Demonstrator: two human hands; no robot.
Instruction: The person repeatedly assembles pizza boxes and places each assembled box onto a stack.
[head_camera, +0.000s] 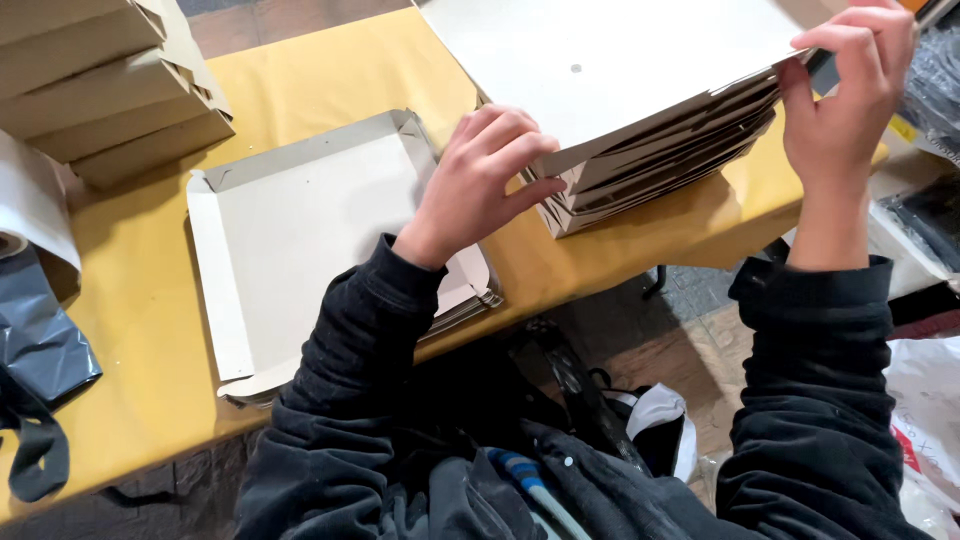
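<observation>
Dark sleeves (360, 400) fill the six o'clock edge of our view, rising from our lap toward the yellow table (130, 350). At nine o'clock a dark plastic bag (40, 350) hangs off the table's edge, and at eleven o'clock folded grey boxes (110, 90) sit stacked. Just left of centre lies a flat pile of unfolded cardboard trays (290, 230), flaps turned up, our left forearm crossing its near corner. Our left hand (475, 185) curls its fingers over the near corner of the top sheet (620, 60), pinching it above the stack of cardboard sheets (660, 165) at one o'clock. At two o'clock our right hand (845, 95) closes on the same sheet's far corner, thumb under, fingers on top. White bags (925, 420) lie at four o'clock.
</observation>
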